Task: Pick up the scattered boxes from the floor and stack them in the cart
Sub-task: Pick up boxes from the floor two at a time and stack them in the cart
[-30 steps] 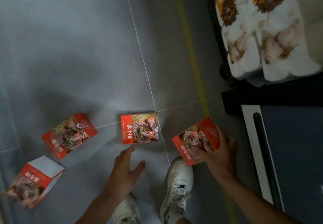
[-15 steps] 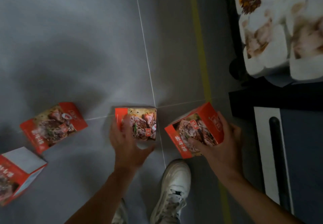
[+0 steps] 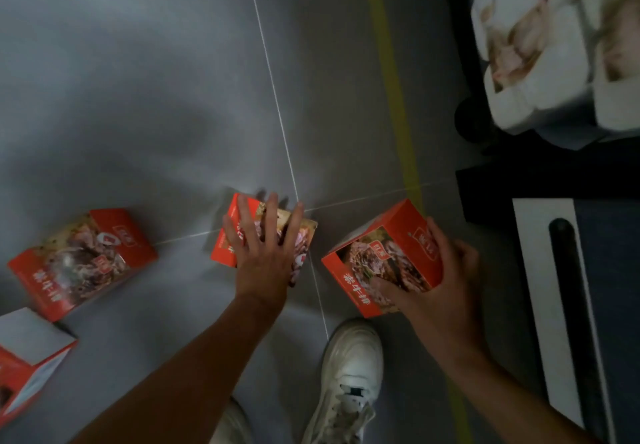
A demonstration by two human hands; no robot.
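Gathering step: left hand [image 3: 263,253] spreading flat over red cardboard meal box [image 3: 265,239] at frame centre, fingers straight, not yet closing; right hand [image 3: 436,284] clamping second red box [image 3: 382,258] lower right. Next, probably: curling, lifting, carrying toward cart, seemingly right.

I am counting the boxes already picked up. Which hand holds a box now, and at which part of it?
The right hand holds a red box at its near right corner. The left hand lies spread on the middle box, not yet gripping.
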